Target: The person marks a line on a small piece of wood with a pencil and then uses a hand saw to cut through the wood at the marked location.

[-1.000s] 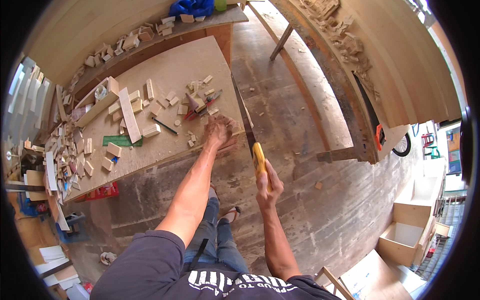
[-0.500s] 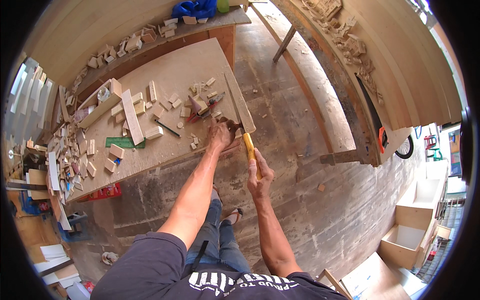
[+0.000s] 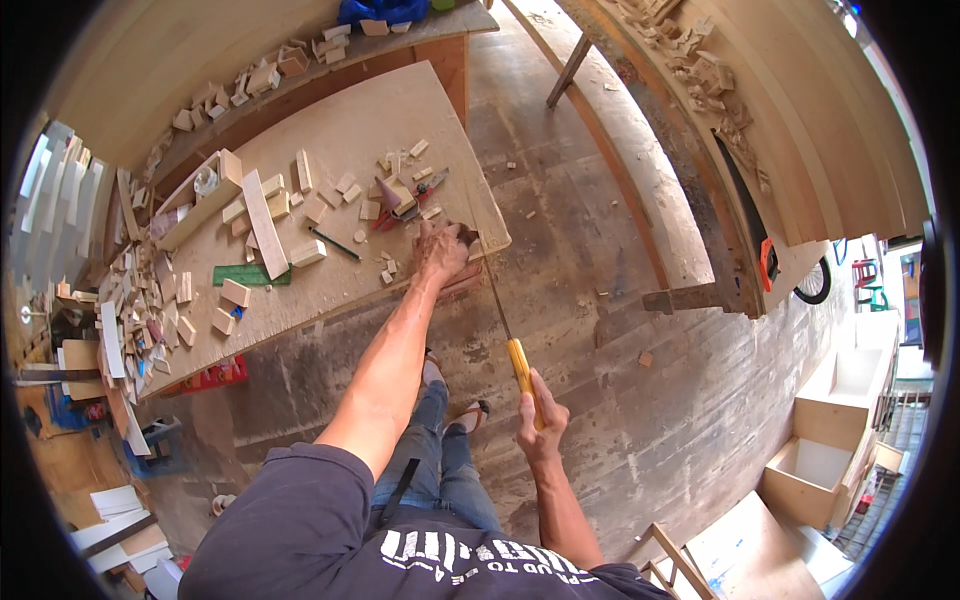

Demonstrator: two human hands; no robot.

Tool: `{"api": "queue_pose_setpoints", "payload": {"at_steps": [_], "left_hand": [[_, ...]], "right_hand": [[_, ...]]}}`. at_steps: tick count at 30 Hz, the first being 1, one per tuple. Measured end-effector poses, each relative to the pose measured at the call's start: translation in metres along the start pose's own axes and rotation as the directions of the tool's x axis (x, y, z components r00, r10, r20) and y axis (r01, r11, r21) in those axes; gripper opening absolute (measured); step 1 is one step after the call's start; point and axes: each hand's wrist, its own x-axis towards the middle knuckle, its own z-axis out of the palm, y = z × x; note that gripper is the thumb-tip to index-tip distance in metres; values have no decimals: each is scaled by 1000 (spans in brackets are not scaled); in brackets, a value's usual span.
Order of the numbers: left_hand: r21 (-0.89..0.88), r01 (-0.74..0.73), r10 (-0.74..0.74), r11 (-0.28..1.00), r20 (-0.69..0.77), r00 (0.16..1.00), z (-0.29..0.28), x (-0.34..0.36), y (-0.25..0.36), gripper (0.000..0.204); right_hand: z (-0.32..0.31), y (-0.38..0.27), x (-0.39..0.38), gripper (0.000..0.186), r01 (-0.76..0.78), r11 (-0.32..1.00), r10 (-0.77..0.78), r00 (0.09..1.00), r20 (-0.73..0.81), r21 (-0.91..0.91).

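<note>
Head view shows shirt lettering point(image 3: 430, 549), right hand point(image 3: 542, 414) clamped on saw point(image 3: 517, 358), and left hand point(image 3: 443, 252), its grip unclear.

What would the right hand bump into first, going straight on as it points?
Past the saw it holds, the right hand would probably meet the worktable around its near right corner; depth is unclear.

A slim yellow saw handle point(image 3: 520, 362) is standing out against its thin dark metal blade point(image 3: 500, 303), the broad flat wooden table point(image 3: 400, 110) is showing pale tan, the dark cloth shirt point(image 3: 270, 525) is bearing white lettering point(image 3: 405, 545), and the denim trousers point(image 3: 468, 490) are showing faded blue.
</note>
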Motion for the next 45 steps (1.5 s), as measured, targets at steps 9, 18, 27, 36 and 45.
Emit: {"api": "queue_pose_setpoints", "payload": {"at_steps": [9,18,27,36,45], "left_hand": [[-25,-3,3,1000,-8,1000,-1,-1,-1,31],[-8,-32,31,999,-67,997,2,2,-1,36],[-32,2,-2,999,-12,1000,-3,0,4,38],[86,13,-12,996,-12,1000,-1,-2,4,34],[73,-130,128,989,31,991,47,42,-68,36]], "right_hand": [[-39,-44,-2,36,-50,998,53,991,-126,31],[49,-23,82,36,33,995,-25,996,-85,91],[54,-18,84,37,23,996,-20,999,-39,81],[28,13,1,38,1,999,0,999,-39,36],[-36,-51,-42,39,51,993,-30,981,-190,104]]}}
